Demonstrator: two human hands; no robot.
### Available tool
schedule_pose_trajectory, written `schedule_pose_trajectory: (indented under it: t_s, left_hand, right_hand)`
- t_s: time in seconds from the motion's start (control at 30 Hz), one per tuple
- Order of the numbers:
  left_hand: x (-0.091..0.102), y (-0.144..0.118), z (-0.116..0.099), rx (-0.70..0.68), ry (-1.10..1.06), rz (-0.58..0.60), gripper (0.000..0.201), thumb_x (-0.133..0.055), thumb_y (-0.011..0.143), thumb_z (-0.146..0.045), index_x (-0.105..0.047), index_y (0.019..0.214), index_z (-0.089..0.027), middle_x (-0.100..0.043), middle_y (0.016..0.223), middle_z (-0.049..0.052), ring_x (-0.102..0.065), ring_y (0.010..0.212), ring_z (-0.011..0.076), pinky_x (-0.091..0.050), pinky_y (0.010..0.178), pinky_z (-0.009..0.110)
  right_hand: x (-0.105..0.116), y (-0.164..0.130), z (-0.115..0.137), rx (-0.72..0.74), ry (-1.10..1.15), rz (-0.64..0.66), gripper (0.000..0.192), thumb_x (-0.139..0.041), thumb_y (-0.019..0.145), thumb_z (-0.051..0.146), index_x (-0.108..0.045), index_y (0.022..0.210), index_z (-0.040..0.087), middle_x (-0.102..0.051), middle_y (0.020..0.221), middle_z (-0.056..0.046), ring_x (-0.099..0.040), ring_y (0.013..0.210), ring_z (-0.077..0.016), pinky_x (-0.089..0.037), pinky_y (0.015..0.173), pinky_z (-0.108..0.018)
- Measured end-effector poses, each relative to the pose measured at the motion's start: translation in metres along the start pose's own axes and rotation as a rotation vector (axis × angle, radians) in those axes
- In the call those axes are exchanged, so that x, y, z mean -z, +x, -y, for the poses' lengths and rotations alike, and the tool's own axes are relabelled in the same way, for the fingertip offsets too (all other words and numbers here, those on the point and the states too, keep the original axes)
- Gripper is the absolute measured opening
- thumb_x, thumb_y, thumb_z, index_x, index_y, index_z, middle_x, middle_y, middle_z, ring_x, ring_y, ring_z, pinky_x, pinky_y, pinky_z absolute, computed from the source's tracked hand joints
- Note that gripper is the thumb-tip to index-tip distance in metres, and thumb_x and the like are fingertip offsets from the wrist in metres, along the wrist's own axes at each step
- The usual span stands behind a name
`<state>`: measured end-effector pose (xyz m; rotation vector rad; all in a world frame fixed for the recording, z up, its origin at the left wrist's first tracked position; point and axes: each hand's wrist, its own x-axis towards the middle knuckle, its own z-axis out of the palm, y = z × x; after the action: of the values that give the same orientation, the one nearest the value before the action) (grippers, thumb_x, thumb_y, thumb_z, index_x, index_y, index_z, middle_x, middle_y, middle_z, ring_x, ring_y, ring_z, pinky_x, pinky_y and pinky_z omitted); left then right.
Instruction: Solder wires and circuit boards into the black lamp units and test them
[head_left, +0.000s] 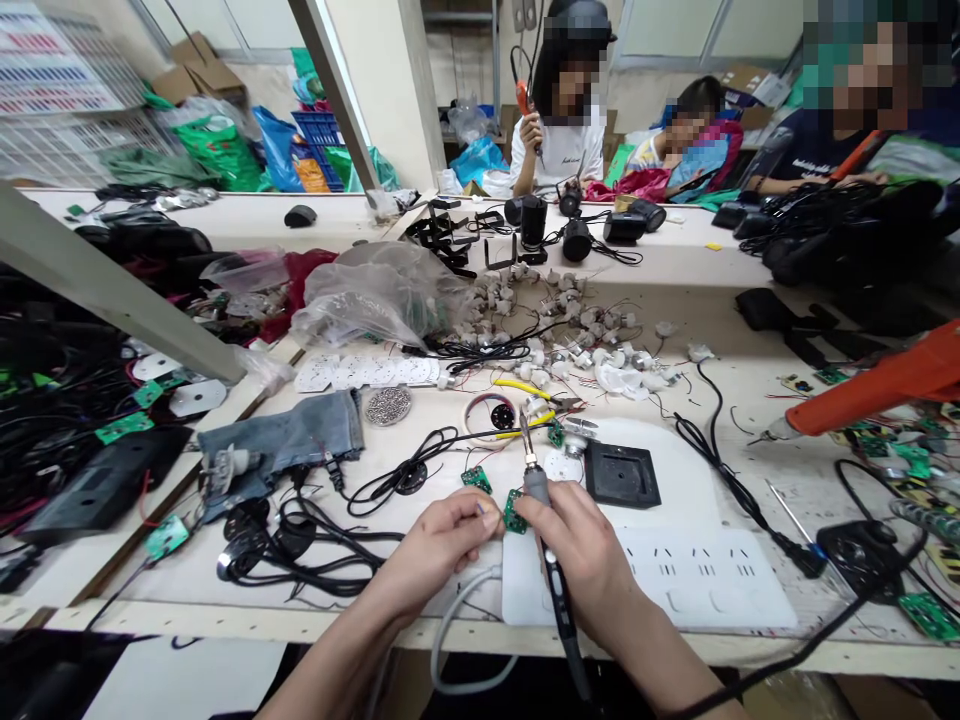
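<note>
My right hand [581,550] is closed around a soldering iron [537,484], whose metal tip points up and away from me. A small green circuit board [514,511] touches the fingertips of that same hand. To its left, my left hand [454,530] is closed in a pinch; a tiny bluish bit shows at the fingers, too small to name. Just beyond the left fingertips lies a second green board [476,480]. Under my right hand is a white power strip [712,575]. Yellow-handled pliers [525,388] lie past the iron's tip.
A black square tray [621,475] sits right of the iron. Black cables [322,550] spread at left near a denim cloth [289,440]. An orange tool [862,385] juts in from the right. Small white parts [555,310] are heaped behind. Several people [570,140] sit across the bench.
</note>
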<state>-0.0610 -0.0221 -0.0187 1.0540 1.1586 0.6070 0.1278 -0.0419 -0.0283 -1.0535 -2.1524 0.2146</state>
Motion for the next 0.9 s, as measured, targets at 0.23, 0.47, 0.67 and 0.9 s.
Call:
schedule_pose_trajectory:
  t_s: [0.23,0.47,0.67,0.9]
  left_hand:
    - [0.000,-0.002,0.000,-0.003,0.014,0.061,0.040,-0.069,0.071,-0.055,-0.059,0.071,-0.016,-0.046,0.074,-0.002,-0.037,0.057,0.0086,-0.026,0.049,0.023]
    - [-0.003,-0.002,0.006,0.070,0.018,0.071,0.045,-0.070,0.068,-0.058,-0.057,0.073,-0.016,-0.043,0.062,-0.005,-0.032,0.054,0.0084,-0.022,0.050,0.023]
    - [-0.002,-0.004,0.006,0.054,0.019,0.091,0.049,-0.070,0.067,-0.063,-0.057,0.073,-0.016,-0.042,0.061,-0.005,-0.033,0.055,0.0091,-0.022,0.051,0.024]
    - [-0.003,-0.002,0.009,-0.013,0.038,0.094,0.040,-0.068,0.072,-0.056,-0.058,0.072,-0.017,-0.042,0.061,-0.005,-0.033,0.056,0.0101,-0.024,0.054,0.024]
  right_hand:
    - [-0.013,-0.004,-0.001,-0.060,0.336,-0.046,0.021,-0.046,0.097,0.013,-0.055,0.114,0.022,-0.058,0.092,-0.005,-0.055,0.083,-0.0189,-0.047,0.074,-0.032]
    - [-0.010,-0.002,0.002,-0.070,0.306,0.007,0.016,-0.042,0.098,0.018,-0.055,0.106,0.020,-0.050,0.086,-0.003,-0.050,0.080,-0.0193,-0.043,0.068,-0.031]
    - [-0.001,0.000,0.004,-0.072,0.293,0.069,0.016,-0.042,0.097,0.015,-0.054,0.108,0.019,-0.052,0.089,-0.005,-0.051,0.083,-0.0198,-0.044,0.070,-0.030]
    - [-0.004,-0.001,0.007,-0.048,0.251,0.095,0.018,-0.041,0.094,0.012,-0.055,0.104,0.018,-0.049,0.086,-0.005,-0.051,0.080,-0.0205,-0.042,0.066,-0.030]
